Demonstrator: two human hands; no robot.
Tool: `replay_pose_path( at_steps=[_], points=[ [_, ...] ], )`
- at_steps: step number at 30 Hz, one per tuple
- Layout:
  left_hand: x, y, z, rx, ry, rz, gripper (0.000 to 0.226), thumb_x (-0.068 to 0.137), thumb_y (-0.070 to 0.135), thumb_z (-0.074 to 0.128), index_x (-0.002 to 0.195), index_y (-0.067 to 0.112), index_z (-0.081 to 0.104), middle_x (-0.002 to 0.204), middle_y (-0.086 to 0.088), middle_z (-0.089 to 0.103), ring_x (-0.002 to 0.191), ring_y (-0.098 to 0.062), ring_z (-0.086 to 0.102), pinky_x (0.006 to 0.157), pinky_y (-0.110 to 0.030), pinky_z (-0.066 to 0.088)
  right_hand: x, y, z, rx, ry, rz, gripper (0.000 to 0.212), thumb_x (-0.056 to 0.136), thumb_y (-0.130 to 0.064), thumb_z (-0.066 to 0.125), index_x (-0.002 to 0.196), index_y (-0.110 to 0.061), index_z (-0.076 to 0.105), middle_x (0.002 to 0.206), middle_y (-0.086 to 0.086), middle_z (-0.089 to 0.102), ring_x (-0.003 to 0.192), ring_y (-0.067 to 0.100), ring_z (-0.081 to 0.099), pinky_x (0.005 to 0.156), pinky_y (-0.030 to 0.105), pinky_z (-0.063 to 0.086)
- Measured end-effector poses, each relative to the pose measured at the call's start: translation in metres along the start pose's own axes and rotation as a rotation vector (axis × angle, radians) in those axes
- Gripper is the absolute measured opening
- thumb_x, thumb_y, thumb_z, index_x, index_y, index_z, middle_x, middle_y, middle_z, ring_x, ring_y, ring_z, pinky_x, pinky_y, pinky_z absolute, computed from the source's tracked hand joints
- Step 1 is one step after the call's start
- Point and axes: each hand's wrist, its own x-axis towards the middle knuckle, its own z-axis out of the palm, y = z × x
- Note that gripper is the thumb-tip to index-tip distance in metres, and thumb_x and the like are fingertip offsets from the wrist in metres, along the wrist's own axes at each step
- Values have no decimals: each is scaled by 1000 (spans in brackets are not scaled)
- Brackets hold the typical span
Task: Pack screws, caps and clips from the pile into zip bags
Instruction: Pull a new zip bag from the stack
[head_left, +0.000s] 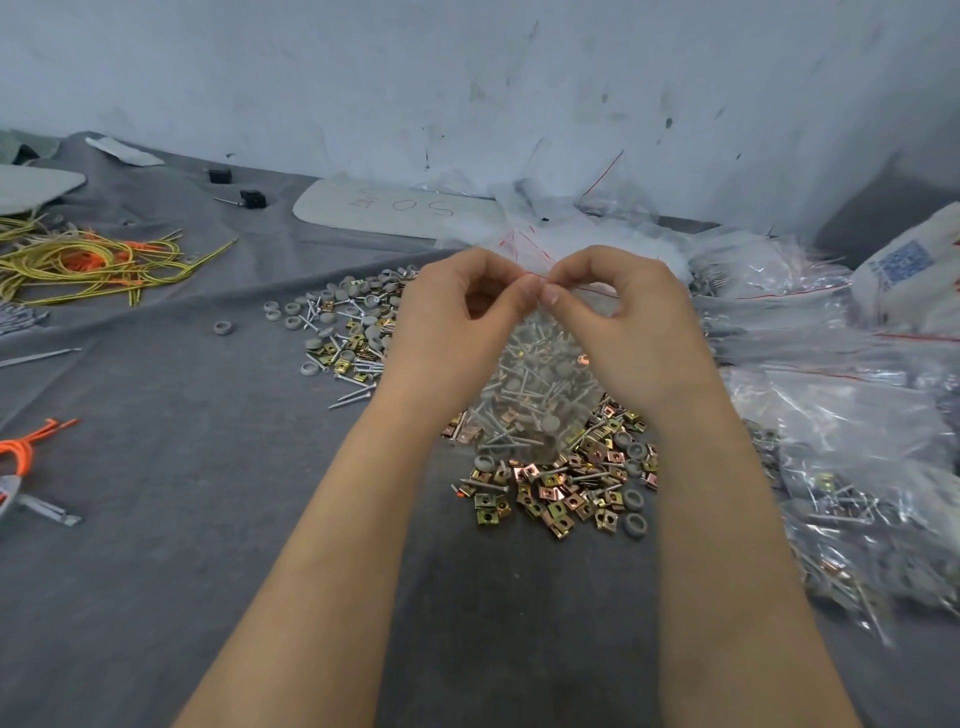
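Both hands hold up a clear zip bag (535, 395) filled with screws, grey caps and metal clips. My left hand (457, 317) and my right hand (623, 317) pinch the bag's red-lined top edge side by side, thumbs and forefingers meeting in the middle. The bag hangs below the fingers, over a pile of brass-coloured clips, screws and grey caps (561, 493) on the grey cloth (208, 519). A second spread of caps, screws and clips (343, 332) lies further back on the left.
Filled zip bags (857, 467) are heaped along the right side, and empty bags (571, 228) lie behind my hands by the wall. Yellow and orange cords (88, 260) sit at the left, with a grey oval panel (395, 208) at the back.
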Motion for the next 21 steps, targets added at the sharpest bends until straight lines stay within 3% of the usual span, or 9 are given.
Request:
replay_pose_path(
  at_steps=[5, 10, 15, 17, 21],
  points=[
    [-1, -3, 0, -36, 1, -12, 10, 92, 16, 63, 85, 21, 67, 75, 8, 70, 72, 0, 65, 70, -16, 53, 0, 1, 2, 35, 8, 30, 13, 90, -28, 64, 79, -33, 60, 85, -19, 63, 93, 4, 57, 81, 23, 44],
    [-1, -7, 1, -24, 50, -11, 14, 92, 19, 64, 79, 25, 66, 69, 9, 68, 69, -1, 65, 70, -19, 54, 0, 1, 4, 31, -7, 10, 7, 89, -27, 66, 85, -30, 62, 85, -19, 64, 90, -5, 58, 82, 15, 43],
    [-2, -6, 1, -4, 58, 0, 14, 92, 20, 64, 79, 25, 65, 69, 10, 67, 70, -3, 64, 69, -19, 53, -1, -2, 6, -6, 28, -20, 8, 89, -27, 65, 82, -30, 61, 79, -21, 60, 85, -2, 54, 75, 10, 39],
    [-2, -6, 2, 17, 59, 15, 14, 93, 19, 62, 80, 24, 63, 70, 10, 66, 71, -4, 63, 69, -20, 52, -1, -3, 9, -19, 40, -30, 10, 89, -28, 64, 81, -30, 59, 77, -21, 58, 82, 0, 52, 78, 18, 41],
    [-1, -4, 4, 78, 40, 31, 10, 94, 17, 60, 85, 20, 62, 77, 9, 66, 77, -9, 64, 74, -24, 53, -2, -6, 11, -58, 11, -31, 9, 94, -28, 59, 86, -28, 55, 79, -22, 53, 88, 6, 51, 98, 43, 40]
  ],
)
